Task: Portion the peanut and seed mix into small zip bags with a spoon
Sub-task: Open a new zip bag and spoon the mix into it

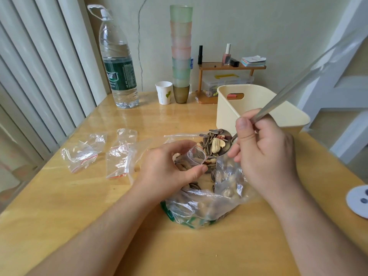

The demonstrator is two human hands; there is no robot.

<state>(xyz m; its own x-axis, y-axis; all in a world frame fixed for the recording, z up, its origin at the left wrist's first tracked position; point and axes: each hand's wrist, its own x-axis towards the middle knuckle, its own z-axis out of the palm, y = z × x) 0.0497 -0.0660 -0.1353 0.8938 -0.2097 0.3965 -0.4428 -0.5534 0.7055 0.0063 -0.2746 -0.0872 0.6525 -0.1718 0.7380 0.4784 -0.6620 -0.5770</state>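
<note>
Home: nail polish [226, 55], stacked cups [181, 46]

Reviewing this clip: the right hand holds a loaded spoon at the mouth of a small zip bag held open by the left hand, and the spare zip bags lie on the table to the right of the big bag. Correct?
One detail is wrong. The head view shows the spare zip bags lying to the left of the big bag, not the right. The rest holds: the right hand brings the loaded spoon to the small zip bag, held open by the left hand.
</note>
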